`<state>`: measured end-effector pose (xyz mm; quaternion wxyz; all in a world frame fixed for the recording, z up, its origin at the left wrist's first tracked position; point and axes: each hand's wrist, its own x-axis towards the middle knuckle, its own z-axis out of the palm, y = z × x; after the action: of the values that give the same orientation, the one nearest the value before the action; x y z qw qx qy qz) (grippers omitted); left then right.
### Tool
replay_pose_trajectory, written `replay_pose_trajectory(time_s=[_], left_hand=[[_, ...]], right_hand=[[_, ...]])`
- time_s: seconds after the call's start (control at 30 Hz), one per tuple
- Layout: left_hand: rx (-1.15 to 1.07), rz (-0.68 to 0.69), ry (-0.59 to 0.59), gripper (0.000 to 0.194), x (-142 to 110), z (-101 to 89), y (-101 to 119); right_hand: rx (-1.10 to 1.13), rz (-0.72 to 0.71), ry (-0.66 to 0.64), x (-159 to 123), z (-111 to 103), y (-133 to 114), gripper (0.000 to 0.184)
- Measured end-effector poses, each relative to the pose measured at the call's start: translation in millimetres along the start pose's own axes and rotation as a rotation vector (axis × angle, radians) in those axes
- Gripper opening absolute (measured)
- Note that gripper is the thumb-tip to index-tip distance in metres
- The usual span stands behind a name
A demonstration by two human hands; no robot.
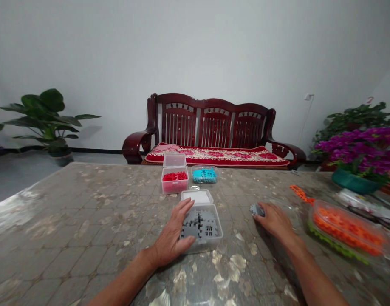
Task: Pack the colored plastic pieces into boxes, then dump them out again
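Observation:
My left hand (174,231) lies against the left side of a clear plastic box (221,225), fingers stretched and thumb apart over its front rim. Inside the box are several grey interlocking plastic pieces (210,219); its lid (201,196) is folded back. Off to the right, my right hand (273,219) is closed on a grey interlocking plastic piece (257,209) just above the table. Its fingertips are partly hidden. Beside that hand sits a transparent container (292,212), hard to make out.
Behind the grey box stand a box of red pieces (175,182) and a container of blue pieces (204,175). Orange pieces fill a container (348,227) at the right, over green pieces (335,242). A pot of purple flowers (367,148) and a wooden bench (214,123) stand beyond.

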<state>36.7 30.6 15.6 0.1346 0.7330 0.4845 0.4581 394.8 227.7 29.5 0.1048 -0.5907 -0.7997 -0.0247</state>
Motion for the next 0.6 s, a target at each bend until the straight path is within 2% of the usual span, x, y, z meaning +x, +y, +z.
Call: replay_pose_trajectory(time_s=[0.23, 0.4, 0.6], left_hand=[[0.000, -0.002, 0.000, 0.077, 1.4, -0.2, 0.4], [-0.007, -0.006, -0.007, 0.077, 0.7, 0.2, 0.0], [-0.013, -0.024, -0.012, 0.080, 0.5, 0.3, 0.0]], right_hand=[[0.024, 0.033, 0.008, 0.1, 1.3, -2.8, 0.043], [-0.009, 0.019, -0.059, 0.8, 3.9, -2.5, 0.045], [0.096, -0.012, 0.000, 4.0, 3.9, -3.7, 0.046]])
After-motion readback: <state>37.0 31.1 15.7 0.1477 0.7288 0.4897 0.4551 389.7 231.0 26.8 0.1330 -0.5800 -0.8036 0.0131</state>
